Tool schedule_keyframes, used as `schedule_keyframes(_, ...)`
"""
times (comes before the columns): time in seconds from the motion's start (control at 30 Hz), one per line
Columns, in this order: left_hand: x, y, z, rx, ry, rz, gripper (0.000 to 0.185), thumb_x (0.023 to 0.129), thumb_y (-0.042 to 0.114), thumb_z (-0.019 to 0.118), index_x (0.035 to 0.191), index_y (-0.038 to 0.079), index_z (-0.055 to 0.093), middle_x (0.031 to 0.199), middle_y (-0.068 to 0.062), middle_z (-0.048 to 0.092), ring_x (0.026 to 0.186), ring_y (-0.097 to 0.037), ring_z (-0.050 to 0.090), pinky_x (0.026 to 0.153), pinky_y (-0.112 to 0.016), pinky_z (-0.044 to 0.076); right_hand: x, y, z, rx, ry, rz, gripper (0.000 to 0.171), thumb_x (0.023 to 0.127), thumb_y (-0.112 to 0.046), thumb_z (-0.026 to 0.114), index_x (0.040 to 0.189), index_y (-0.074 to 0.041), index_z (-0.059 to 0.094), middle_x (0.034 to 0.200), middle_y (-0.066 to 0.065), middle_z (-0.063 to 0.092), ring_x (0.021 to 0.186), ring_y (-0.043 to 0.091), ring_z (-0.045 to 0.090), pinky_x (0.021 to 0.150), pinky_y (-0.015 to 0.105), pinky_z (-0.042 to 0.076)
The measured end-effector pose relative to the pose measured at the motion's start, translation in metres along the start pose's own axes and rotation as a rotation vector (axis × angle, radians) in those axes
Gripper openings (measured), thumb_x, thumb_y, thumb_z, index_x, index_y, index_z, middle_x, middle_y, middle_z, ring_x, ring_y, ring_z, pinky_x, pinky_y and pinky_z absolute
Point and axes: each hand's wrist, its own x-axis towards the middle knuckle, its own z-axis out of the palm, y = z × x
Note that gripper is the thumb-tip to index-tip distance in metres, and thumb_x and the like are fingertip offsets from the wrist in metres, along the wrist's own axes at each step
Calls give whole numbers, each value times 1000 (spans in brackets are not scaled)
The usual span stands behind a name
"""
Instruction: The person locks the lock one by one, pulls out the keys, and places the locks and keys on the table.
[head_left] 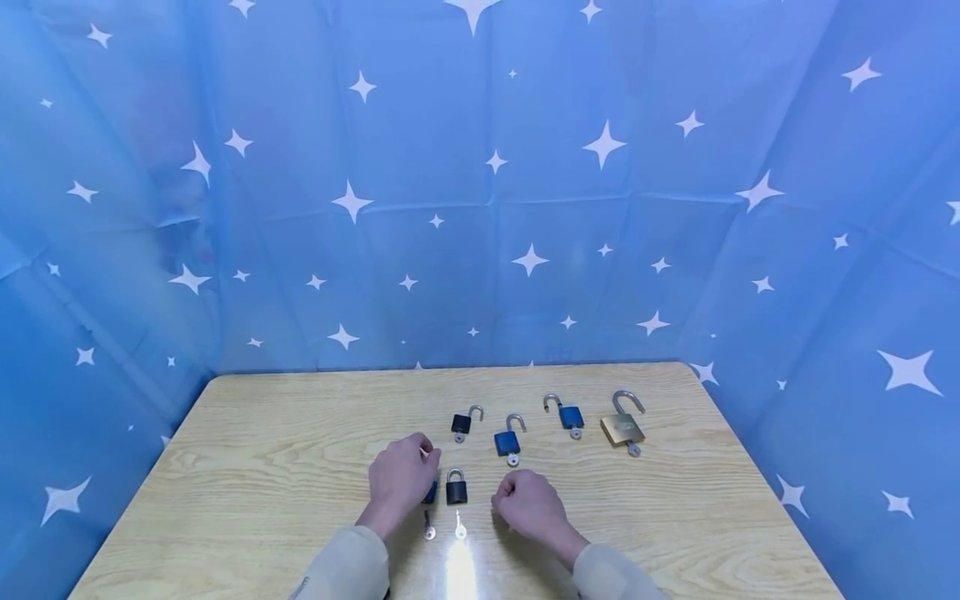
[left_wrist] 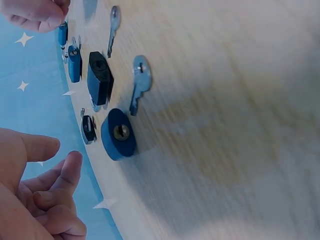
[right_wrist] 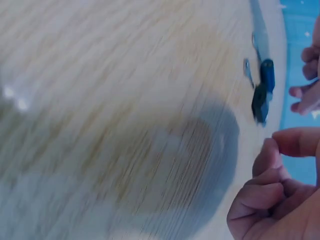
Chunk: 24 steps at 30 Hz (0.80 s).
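Note:
Beside a blue padlock (left_wrist: 119, 134), my left hand (head_left: 401, 473) hangs with thumb and fingers apart and nothing between them. In the head view that hand covers much of the blue padlock. A black padlock (head_left: 457, 492) with its shackle closed lies just right of it. One loose key (left_wrist: 141, 80) is on the near side of the blue padlock, and another key (left_wrist: 114, 27) on the near side of the black one. Right of the black padlock, my right hand (head_left: 532, 507) hovers over the table, fingers loosely curled, thumb tip meeting the index fingertip, holding nothing visible.
Farther back on the wooden table (head_left: 300, 417) lie a small black padlock (head_left: 461, 423), two blue padlocks, one nearer (head_left: 507, 443) and one farther right (head_left: 572, 417), and a brass padlock (head_left: 622, 429). All have raised shackles and keys inserted. A blue star-patterned curtain (head_left: 450, 275) surrounds the table.

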Motion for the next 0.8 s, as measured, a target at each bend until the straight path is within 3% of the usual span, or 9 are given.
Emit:
schedule_keyframes(0.23, 13, 15, 6, 32, -58, 18, 22, 92, 33, 62, 98, 14, 70, 60, 3, 57, 49, -15, 48, 43, -29, 36, 5, 11, -10, 8, 54, 10, 8, 82, -14, 61, 75, -12, 64, 64, -4, 60, 52, 10, 54, 55, 28, 41)
schedule_keyframes(0.5, 35, 27, 18, 62, -119, -11, 26, 91, 35, 63, 99, 11, 70, 88, -5, 71, 61, -17, 56, 53, -33, 45, 7, 16, -22, 27, 83, 25, 7, 84, -15, 61, 82, -10, 66, 72, -2, 62, 62, 12, 54, 59, 28, 43)
schedule_keyframes(0.67, 45, 34, 24, 95, -120, -21, 25, 92, 31, 63, 93, 7, 68, 81, -9, 68, 59, -21, 57, 52, -36, 46, 8, 22, -25, 15, 101, 50, 9, 85, -16, 60, 86, -11, 68, 75, -2, 63, 66, 12, 54, 62, 28, 43)
schedule_keyframes(0.8, 49, 37, 32, 179, -80, -3, 29, 91, 35, 66, 91, 6, 67, 81, -10, 65, 64, -22, 60, 55, -39, 49, 9, 26, -24, 22, 112, 66, 10, 85, -17, 59, 87, -12, 67, 77, -1, 63, 67, 13, 55, 63, 29, 43)
